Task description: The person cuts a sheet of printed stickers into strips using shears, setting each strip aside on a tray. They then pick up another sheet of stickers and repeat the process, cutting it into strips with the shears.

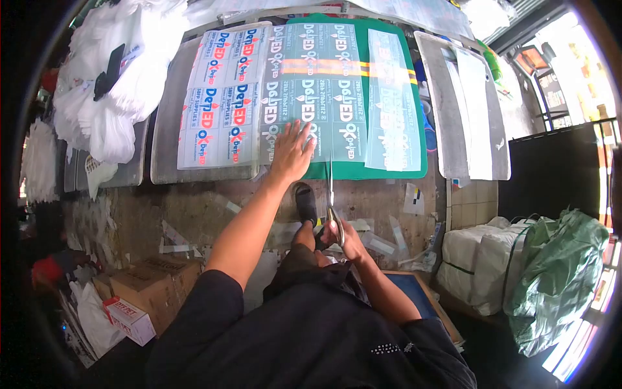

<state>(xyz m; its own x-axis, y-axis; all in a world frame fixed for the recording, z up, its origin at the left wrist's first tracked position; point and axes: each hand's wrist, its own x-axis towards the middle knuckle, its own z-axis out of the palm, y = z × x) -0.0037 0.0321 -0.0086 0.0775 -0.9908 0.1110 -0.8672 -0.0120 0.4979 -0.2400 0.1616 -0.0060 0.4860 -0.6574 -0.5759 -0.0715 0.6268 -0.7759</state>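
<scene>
A translucent printed plastic sheet (227, 97) with rows of red, blue and white "DepED OK" lettering lies across the work boards. My left hand (295, 152) rests flat on its near part, fingers spread. In my right hand (343, 238) is a pair of scissors (333, 194), gripped by the handles near my body. Their blades point away from me and reach the sheet's near edge, between two printed columns. How far apart the blades stand is hard to make out. To the right, a separate printed strip (392, 104) lies on the green board (416, 146).
White plastic bags (123, 78) are heaped at the left, with a dark phone-like object (110, 71) on top. Pale strips (476, 117) lie on the right board. Cardboard boxes (155, 279) and wrapped bundles (483, 262) flank me. Plastic scraps (379, 244) litter the floor.
</scene>
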